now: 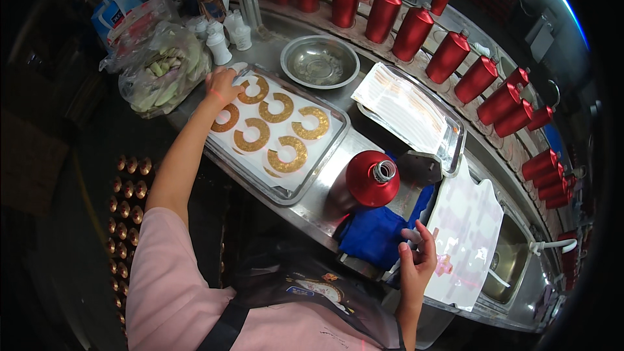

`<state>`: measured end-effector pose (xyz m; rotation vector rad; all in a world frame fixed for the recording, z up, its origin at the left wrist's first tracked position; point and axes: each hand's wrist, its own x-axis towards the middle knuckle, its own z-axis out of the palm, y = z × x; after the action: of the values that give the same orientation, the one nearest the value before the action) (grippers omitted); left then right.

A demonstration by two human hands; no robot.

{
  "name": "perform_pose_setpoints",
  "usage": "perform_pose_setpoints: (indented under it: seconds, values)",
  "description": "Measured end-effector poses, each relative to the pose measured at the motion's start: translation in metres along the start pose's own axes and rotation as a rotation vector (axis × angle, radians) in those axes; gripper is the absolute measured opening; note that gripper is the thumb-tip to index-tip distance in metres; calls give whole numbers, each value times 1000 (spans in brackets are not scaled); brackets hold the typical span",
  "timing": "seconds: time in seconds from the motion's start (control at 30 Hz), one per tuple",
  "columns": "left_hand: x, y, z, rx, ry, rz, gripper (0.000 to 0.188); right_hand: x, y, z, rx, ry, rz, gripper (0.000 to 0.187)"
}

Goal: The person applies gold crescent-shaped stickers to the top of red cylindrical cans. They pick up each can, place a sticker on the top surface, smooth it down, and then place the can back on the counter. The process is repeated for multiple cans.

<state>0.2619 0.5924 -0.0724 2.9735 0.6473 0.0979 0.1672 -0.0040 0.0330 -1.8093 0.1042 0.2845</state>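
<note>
At the far left corner of a metal tray (286, 196), my left hand (222, 84) reaches down with bent fingers drawn together. Its fingertips are close to a small white wad (239, 67), and whatever they pinch is hidden. In the tray lies a white sheet with several gold, C-shaped decals (277, 108) on it. My right hand (419, 257) hovers at the near right, fingers curved and apart, nothing between them. A red metallic bottle (370, 179) with an open threaded neck stands between the hands. Beside it, close to my right hand, lies a blue cloth (374, 237).
A metal bowl (320, 62) sits behind the tray. A second tray (448, 146) holds stacked printed sheets (403, 104). On the right are a white board (465, 240) and a sink (510, 260). Red bottles (413, 32) line a curved conveyor. Plastic bags (162, 68) and white bottles (218, 45) crowd the left.
</note>
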Motion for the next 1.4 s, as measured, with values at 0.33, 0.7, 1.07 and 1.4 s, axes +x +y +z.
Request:
perform_pose_setpoints:
  seconds: [0.33,0.7,1.07,1.4]
  values:
    - [24,-10,-4,29,-200,-33,41,5,17,3,2,7,-33,51]
    - [30,-20,23,-132,294,82,19,7,16,8,-13,8,-34,48]
    - [-21,53,-64,-391,132,17,41,-8,-47,23,24,-208,-58,45]
    - [-161,172,-174,-1297,-290,19,58,17,-60,148,580,-602,369,39]
